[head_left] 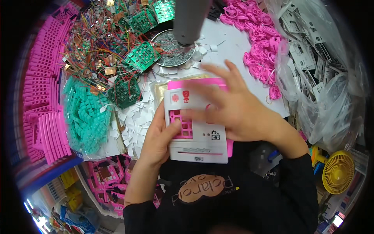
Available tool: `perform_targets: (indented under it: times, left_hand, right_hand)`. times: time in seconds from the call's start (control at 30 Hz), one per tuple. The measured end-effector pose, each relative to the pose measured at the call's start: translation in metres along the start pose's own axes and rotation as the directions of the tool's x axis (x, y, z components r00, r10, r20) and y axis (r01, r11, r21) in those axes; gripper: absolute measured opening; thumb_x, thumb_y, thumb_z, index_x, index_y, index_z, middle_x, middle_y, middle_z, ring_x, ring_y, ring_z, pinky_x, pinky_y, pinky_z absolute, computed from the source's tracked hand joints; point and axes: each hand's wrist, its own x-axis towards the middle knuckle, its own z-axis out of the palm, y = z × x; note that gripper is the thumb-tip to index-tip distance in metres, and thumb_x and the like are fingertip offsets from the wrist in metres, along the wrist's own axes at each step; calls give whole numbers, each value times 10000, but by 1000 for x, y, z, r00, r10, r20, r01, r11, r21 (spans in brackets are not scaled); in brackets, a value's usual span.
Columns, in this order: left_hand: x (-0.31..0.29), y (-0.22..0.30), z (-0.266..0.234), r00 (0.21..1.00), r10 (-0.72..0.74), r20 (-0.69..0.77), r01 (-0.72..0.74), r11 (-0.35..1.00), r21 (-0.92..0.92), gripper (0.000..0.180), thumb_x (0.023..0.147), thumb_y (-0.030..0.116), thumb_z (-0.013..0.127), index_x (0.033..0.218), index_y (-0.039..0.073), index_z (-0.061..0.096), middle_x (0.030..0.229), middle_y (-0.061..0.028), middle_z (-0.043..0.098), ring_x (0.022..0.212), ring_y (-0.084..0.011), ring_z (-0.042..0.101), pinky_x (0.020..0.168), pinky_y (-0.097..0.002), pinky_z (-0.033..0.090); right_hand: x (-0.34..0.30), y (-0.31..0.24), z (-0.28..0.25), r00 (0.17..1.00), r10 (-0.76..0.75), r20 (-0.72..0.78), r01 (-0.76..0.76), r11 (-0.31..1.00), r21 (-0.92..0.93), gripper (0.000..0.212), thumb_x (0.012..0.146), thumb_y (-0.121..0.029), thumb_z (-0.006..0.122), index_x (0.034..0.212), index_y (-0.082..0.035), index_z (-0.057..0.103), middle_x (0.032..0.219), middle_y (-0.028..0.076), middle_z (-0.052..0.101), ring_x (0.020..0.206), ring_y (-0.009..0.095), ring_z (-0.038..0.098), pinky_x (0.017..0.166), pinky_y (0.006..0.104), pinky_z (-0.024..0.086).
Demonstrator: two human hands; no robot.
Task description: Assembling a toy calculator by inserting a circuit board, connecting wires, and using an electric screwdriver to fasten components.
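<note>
In front of my chest, my left hand (156,140) grips a white plastic faceplate (200,150) by its left edge, thumb on top. A pink plastic casing (230,147) lies under the plate and sticks out at the top and right. A pink grid of square holes shows through the plate's rectangular window. My right hand (245,113) is over the plate's upper right, fingers stretched and spread, blurred by motion. Its palm hides part of the plate, and whether its fingertips touch the surface is unclear.
Wired green circuit boards (142,56) heap at the far left, near a round dish (175,58) under a grey post (191,19). Teal parts (87,117) sit in a bag. White scraps (136,121), pink rings (261,46), bagged white plates (307,58) and a yellow fan (338,171) surround me.
</note>
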Motion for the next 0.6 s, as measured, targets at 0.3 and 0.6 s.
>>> perform_targets:
  times: [0.3,0.6]
  left_hand:
    - [-6,1,13,918,339,-206,-274,917,291,971,869,-129,458,1650,125,-60,1628,-190,284,1430,-277,420,1158,-384,365]
    - [-6,-16,17,864,410,-291,-355,907,226,952,822,-179,394,1656,106,36,1669,-166,223,1502,-258,319,1216,-376,262]
  right_hand:
    - [-23,-24,63,770,505,391,-284,-277,918,710,963,-164,714,1530,22,330,1452,134,487,1314,178,482,1078,352,445]
    - [-14,-30,51,819,468,333,-283,-176,943,606,1017,-237,645,1495,23,376,1284,72,589,1139,119,558,982,304,476]
